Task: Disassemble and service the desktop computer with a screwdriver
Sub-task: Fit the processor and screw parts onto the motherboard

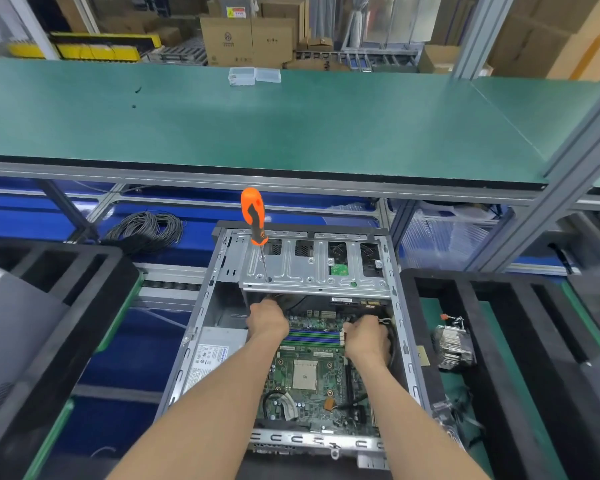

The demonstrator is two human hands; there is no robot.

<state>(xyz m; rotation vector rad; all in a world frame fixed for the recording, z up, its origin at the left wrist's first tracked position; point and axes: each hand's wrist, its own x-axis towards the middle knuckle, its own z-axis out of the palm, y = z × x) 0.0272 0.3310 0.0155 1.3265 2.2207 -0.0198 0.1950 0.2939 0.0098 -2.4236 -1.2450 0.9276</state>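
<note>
**Both hands inside the open case, screwdriver parked on the drive cage**

The desktop computer (pixel 222 341) lies open on its side in the near middle of the scene, between two black foam trays (pixel 66 306). Its motherboard (pixel 305 375) is exposed, with the bare CPU socket (pixel 305 375) in view; a finned heatsink (pixel 452 344) sits outside the case on the right. The orange-handled screwdriver (pixel 253 216) stands upright, unheld, its tip resting on the metal drive cage (pixel 312 271) at the far end of the case.

The left hand (pixel 267 320) reaches under the near edge of the cage, fingers curled down and out of sight, so whether it holds anything cannot be told. The right hand (pixel 366 336) has its fingers bent around what looks like a cable or connector (pixel 385 320) by the right wall, beside the memory slots (pixel 312 336).

The step in hand appears to be freeing cables at the far end of the board, not unscrewing. The next move likely calls for a steady, straight pull on the connector while the other hand braces, taking care not to knock the balanced screwdriver.
</note>
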